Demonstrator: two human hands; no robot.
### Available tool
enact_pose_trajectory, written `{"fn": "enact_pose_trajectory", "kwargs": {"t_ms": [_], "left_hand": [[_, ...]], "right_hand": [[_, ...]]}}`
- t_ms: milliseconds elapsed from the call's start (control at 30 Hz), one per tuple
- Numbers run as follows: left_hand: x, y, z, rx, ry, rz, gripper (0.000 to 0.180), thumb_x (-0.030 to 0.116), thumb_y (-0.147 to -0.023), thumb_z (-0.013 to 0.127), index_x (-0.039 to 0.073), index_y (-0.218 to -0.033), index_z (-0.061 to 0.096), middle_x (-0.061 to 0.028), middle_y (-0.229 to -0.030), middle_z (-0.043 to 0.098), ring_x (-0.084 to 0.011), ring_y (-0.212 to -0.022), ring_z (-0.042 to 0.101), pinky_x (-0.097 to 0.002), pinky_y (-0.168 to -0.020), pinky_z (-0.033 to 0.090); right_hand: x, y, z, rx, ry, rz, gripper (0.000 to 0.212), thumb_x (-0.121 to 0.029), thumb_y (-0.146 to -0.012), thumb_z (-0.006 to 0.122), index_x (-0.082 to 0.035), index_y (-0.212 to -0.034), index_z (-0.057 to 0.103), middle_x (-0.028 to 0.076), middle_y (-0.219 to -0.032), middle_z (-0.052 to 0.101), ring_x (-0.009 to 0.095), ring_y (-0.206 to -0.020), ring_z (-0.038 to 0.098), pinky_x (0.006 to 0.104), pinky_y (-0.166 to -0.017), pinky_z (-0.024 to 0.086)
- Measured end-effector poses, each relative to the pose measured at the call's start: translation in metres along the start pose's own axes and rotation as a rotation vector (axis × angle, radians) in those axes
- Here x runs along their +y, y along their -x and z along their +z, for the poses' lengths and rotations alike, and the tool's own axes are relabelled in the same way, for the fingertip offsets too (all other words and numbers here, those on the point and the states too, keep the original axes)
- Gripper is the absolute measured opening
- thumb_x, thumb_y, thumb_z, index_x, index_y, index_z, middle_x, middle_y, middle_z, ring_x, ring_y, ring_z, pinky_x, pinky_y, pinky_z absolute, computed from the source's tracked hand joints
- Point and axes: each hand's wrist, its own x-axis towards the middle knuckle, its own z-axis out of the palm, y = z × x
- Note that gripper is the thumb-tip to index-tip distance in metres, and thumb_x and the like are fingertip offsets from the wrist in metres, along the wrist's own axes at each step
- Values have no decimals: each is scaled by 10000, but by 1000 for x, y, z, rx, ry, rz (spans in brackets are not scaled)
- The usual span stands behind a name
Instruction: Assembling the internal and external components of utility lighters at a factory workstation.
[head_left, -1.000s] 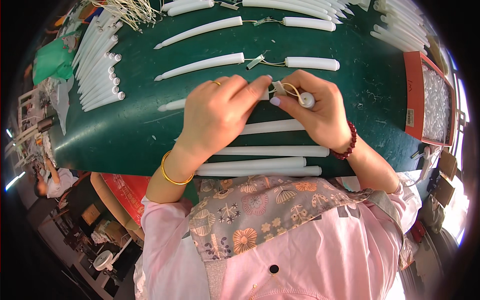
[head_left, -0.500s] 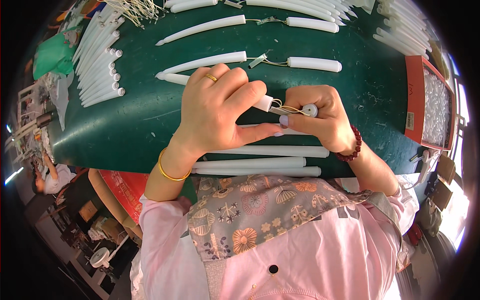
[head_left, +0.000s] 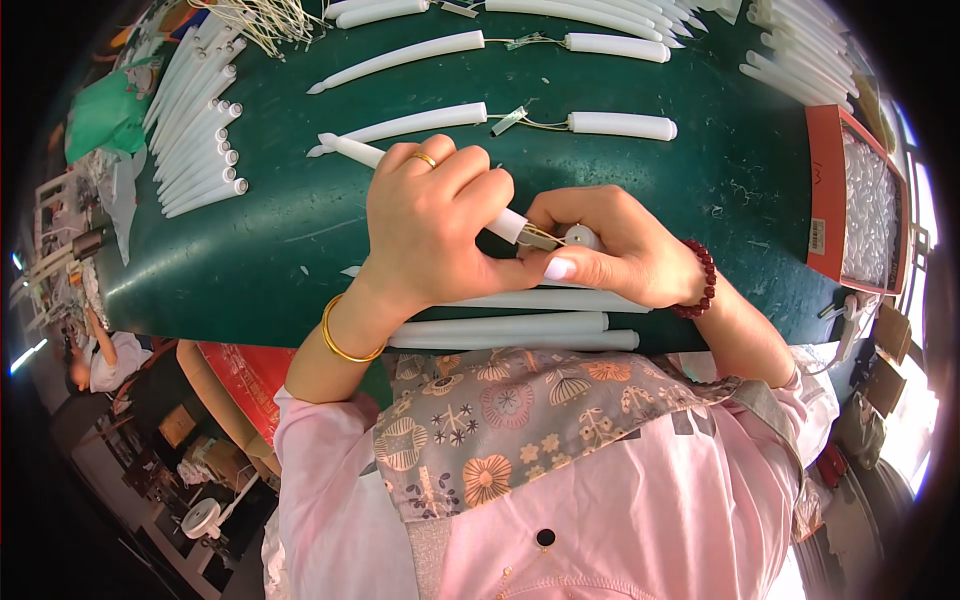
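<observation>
My left hand (head_left: 425, 230) is closed around a white electric taper candle (head_left: 353, 150), its pointed tip sticking out at the upper left and its open end at the lower right. From that end come thin pale wires and a small flat strip (head_left: 538, 238). In my closed right hand (head_left: 630, 250) is a white candle tube (head_left: 581, 237), round end up; the fingers hide most of it. My right thumb lies beside the strip, near my left fingertips. Beyond my hands lies another taper (head_left: 430, 120), wired through a small green board (head_left: 510, 121) to a tube (head_left: 622, 125).
Several white tubes (head_left: 510, 326) lie along the near edge of the green table (head_left: 740, 200). More stand stacked at the left (head_left: 195, 150) and far right (head_left: 800, 60). An orange-red box (head_left: 826, 190) of clear small parts sits at right. Loose wires (head_left: 265, 20) lie far left.
My right hand has come left and down, closer to my left hand, its thumb now at the strip. The held candle has tilted more steeply, with its open end lower.
</observation>
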Motion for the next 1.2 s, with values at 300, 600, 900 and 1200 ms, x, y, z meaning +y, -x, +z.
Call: {"fn": "enact_pose_trajectory", "kwargs": {"t_ms": [300,600,900,1200], "left_hand": [[-11,2,-2,114,65,-13,365,406,-738,728,116,-684,512,-27,-659,444,-238,-598,438,-367,-574,328],[-4,9,-12,-125,232,-238,235,226,-871,712,54,-964,581,-87,-807,593,-304,-725,622,-398,-611,493],[-7,17,-9,-126,363,-224,319,79,-930,735,35,-1233,648,-104,-922,618,-309,-800,632,-406,-666,511],[-13,22,-12,-168,417,-197,330,50,-886,770,33,-1207,696,-103,-931,654,-290,-729,639,-381,-622,514]], "right_hand": [[-9,4,0,78,-152,30,474,-340,-985,725,21,-1269,610,43,-961,646,68,-731,559,231,-621,454],[-3,1,8,311,472,-301,436,76,-924,663,-4,-1346,592,174,-1311,696,370,-1153,704,410,-966,580],[-8,4,2,223,461,-244,417,82,-942,625,8,-1351,594,164,-1297,702,357,-1167,702,397,-988,568],[-3,4,-3,194,375,-176,402,69,-951,620,15,-1346,569,164,-1280,706,339,-1179,711,372,-1020,542]]}}
